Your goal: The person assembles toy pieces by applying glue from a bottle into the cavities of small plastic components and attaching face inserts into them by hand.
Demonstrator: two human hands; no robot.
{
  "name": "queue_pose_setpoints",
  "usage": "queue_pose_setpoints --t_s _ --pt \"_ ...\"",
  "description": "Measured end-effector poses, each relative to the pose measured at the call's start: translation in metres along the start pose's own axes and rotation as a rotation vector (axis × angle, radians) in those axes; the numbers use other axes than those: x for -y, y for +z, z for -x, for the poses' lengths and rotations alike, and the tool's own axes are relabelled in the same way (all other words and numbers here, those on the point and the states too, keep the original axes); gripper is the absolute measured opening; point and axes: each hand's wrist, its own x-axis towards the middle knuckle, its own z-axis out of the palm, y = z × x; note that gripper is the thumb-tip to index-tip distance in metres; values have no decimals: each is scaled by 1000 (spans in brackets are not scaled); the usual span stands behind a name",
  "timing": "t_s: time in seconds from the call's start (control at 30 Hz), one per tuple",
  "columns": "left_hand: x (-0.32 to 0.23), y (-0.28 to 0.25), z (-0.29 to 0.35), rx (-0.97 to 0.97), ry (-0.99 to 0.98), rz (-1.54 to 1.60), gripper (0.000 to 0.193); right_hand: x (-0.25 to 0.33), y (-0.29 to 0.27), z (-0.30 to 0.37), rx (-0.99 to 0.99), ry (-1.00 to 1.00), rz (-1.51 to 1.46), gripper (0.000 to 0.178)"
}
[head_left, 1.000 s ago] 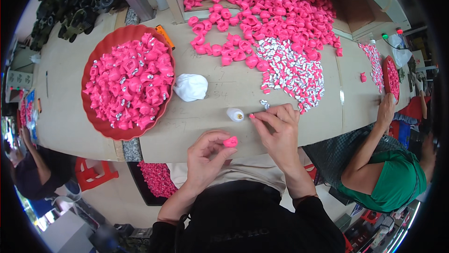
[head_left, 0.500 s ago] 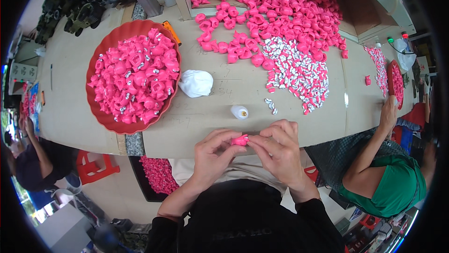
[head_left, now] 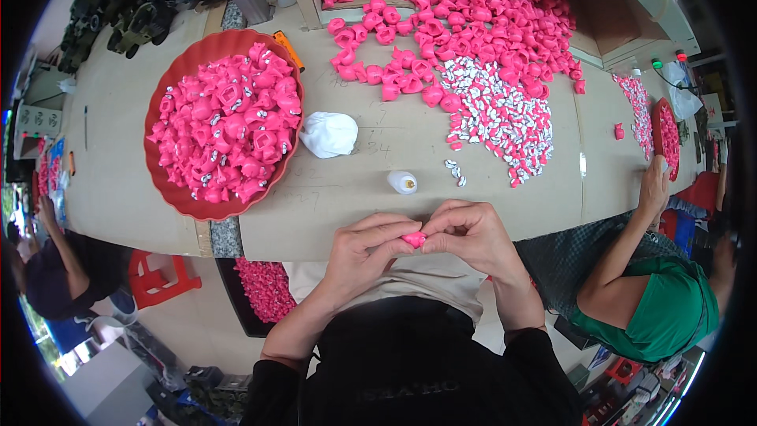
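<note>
- Head view, near table edge, centre-bottom: left hand (head_left: 364, 252) + right hand (head_left: 471, 235) meet fingertip to fingertip, both pinching one small pink plastic piece (head_left: 413, 238) between them, held just off the front edge of the cardboard-covered table (head_left: 363, 205).
- Just beyond hands on table: small white bottle (head_left: 403, 182), upright; few loose white bits (head_left: 455, 171) beside it.
- Further back: white crumpled cloth (head_left: 330, 133), near red round tray (head_left: 175, 195).
- Tray heaped w/ pink pieces, left of centre.
- Pile of loose pink pieces (head_left: 457, 28) spread across far side; patch of white/pink small parts (head_left: 497, 115) in front of it.
- Right: co-worker in green top (head_left: 670, 308), arm reaching to a second red tray (head_left: 662, 130).
- Under table edge: bin of pink parts (head_left: 268, 288); red stool (head_left: 162, 278) on floor, left.
</note>
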Motion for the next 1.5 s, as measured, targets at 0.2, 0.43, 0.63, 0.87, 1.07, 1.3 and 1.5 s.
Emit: queue_pose_setpoints --t_s 0.2,0.43,0.63,0.87,1.07,1.3,1.5 --pt "1 1 -1 23 97 -53 24 -2 -1 0 39 7 -68 8" --pt "4 2 -1 -8 122 -63 23 -4 1 1 -14 -8 -11 7" --pt "3 2 1 -20 82 -39 23 -3 3 1 -6 -10 -34 7" --pt "1 1 2 -16 113 -68 23 -3 1 1 17 -26 -1 9" --pt "-24 -2 4 1 -29 -27 22 1 7 3 -44 -45 -44 8" --pt "-66 -66 -13 -625 392 -775 33 17 25 -14 -471 -395 411 28" --pt "-63 -45 -60 -404 508 -849 32 4 29 -31 -414 -475 549 32"
